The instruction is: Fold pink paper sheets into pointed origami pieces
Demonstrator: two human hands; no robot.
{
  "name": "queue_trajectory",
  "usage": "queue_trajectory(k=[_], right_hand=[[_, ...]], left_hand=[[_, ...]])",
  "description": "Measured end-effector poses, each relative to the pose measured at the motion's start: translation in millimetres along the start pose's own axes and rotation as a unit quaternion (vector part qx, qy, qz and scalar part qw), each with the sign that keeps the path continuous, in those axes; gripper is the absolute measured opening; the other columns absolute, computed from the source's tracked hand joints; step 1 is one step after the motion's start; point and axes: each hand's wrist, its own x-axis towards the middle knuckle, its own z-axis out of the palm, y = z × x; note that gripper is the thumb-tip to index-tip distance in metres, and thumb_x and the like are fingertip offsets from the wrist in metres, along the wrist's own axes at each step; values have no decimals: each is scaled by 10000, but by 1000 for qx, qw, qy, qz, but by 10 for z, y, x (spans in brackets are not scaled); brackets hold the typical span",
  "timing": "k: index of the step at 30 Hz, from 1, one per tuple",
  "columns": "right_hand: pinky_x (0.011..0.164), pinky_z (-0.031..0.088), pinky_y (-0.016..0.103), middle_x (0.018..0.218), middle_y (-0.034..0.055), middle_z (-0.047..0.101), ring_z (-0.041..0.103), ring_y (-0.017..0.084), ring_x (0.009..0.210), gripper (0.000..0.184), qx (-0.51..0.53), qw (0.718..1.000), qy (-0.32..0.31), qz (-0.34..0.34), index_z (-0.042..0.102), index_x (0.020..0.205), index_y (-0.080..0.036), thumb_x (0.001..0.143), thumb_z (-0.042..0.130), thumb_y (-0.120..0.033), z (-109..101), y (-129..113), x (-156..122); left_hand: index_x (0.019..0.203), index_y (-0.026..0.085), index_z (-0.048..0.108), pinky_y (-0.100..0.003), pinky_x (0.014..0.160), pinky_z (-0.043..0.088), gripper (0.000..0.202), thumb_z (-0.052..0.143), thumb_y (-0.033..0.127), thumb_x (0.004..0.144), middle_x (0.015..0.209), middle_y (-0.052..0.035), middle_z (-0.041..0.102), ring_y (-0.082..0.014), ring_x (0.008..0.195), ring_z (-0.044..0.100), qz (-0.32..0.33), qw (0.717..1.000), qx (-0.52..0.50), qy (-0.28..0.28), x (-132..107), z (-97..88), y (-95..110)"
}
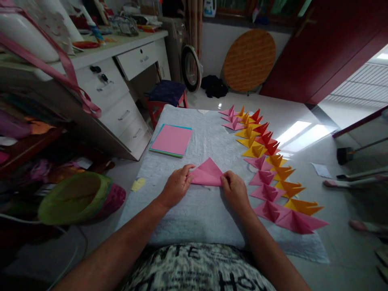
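A pink sheet of origami paper (208, 173), folded into a triangle with its point facing away from me, is held just over the cloth-covered table (194, 218). My left hand (178, 184) pinches its left corner between thumb and fingers. At the opposite corner, my right hand (235, 188) grips the paper the same way. Beyond my left hand lies a stack of square origami paper (172, 139), pink on top with blue and green edges showing. To the right stand rows of folded paper cranes (263, 192) in pink, yellow and red.
A green and pink waste bin (75, 198) stands on the floor at left, below a white desk (121, 97). A stool with a dark cushion (166, 91) is past the table's far left corner. A round wooden board (250, 60) leans against the back wall.
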Motion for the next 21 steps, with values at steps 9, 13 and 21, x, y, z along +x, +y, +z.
queue_trajectory(k=[9,13,21], right_hand=[[711,371,322,705,22,623,555,197,670,254,-1,1000,30,2,635,1037,-163,895,493,-318,87,26,-100],[712,364,326,685,22,611,550,195,668,234,-16,999,33,-20,654,985,-166,897,486,-304,89,24,-87],[723,369,328,722,39,656,580,206,704,205,-20,999,23,-13,662,954,-177,907,504,-300,82,24,-68]], left_hand=[[1100,199,675,-341,853,513,287,513,124,875,979,-60,738,-222,910,686,86,992,50,-73,-31,-44,-34],[1018,175,702,-354,818,518,275,518,94,830,891,-64,724,-227,860,665,82,991,66,-80,-21,-67,9],[1017,170,699,-359,841,509,294,524,82,798,914,-69,721,-234,886,652,65,989,84,-99,-6,-63,53]])
